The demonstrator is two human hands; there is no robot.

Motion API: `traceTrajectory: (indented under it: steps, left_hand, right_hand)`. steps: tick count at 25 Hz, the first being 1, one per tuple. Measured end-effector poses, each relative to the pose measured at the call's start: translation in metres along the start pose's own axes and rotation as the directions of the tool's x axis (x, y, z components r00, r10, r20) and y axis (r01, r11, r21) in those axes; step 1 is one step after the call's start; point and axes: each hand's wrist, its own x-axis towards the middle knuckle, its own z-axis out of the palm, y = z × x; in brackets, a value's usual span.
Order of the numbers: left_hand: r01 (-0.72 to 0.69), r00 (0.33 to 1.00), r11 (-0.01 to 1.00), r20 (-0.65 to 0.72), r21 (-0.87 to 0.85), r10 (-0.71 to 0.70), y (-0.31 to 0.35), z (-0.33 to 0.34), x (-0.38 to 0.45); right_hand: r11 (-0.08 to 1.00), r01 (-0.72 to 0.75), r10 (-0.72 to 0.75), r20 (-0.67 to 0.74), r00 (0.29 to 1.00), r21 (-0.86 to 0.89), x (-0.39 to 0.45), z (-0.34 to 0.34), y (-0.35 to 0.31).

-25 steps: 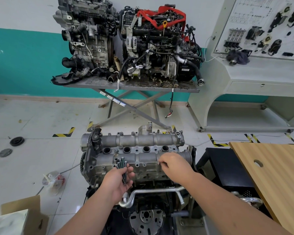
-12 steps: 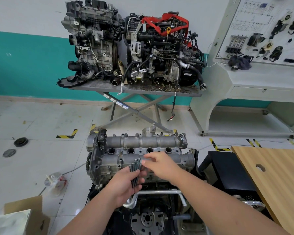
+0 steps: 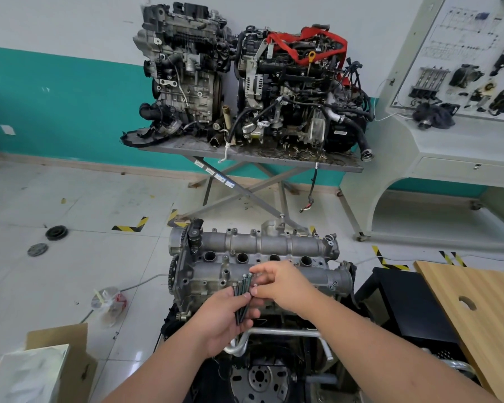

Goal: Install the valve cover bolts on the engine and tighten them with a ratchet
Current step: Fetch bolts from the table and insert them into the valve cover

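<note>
From the head camera, the engine (image 3: 259, 266) stands low in the middle of the view, its grey valve cover (image 3: 274, 251) on top with four round wells in a row along it. At about six o'clock from the cover, the left hand (image 3: 224, 321) is curled around a bundle of long dark bolts (image 3: 242, 298), which stand nearly upright, heads at twelve o'clock, just in front of the cover's near edge. The right hand (image 3: 282, 286) reaches in from four o'clock, its fingers drawn narrow and pinched at the bolt heads; whether it grips one bolt alone cannot be told. A bent metal pipe (image 3: 274, 334) runs across below both hands. At twelve o'clock, well apart, two other engines (image 3: 245, 82) sit on a grey scissor stand (image 3: 245, 154). A wooden tabletop (image 3: 477, 309) lies at three o'clock, a cardboard box (image 3: 56, 362) at eight o'clock.
</note>
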Motion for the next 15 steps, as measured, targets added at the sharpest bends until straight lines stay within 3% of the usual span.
traceTrajectory:
  steps: [3, 7, 11, 13, 15]
  left_hand:
    - [0.020, 1.000, 0.999, 0.019, 0.026, -0.020, 0.004, -0.003, -0.001]
    - [0.044, 0.998, 0.996, 0.045, 0.075, -0.047, 0.005, -0.003, -0.003]
    - [0.047, 0.997, 0.997, -0.056, 0.058, -0.044, 0.003, -0.013, -0.001]
    - [0.048, 0.992, 0.998, -0.118, 0.045, -0.043, 0.000, -0.020, 0.001]
    - [0.050, 0.987, 0.999, -0.152, 0.011, -0.048, -0.003, -0.025, 0.003]
  right_hand:
    - [0.995, 0.043, -0.048, -0.055, 0.997, -0.087, -0.001, 0.000, 0.001]
    - [0.978, 0.083, -0.090, -0.029, 0.995, -0.191, -0.003, -0.008, -0.006]
    - [0.996, -0.007, -0.017, -0.264, 0.964, -0.090, 0.005, -0.027, -0.014]
    - [0.974, -0.019, -0.059, -0.334, 0.941, -0.228, 0.009, -0.031, -0.015]
    - [0.908, 0.049, -0.189, -0.302, 0.935, -0.416, 0.008, -0.024, -0.013]
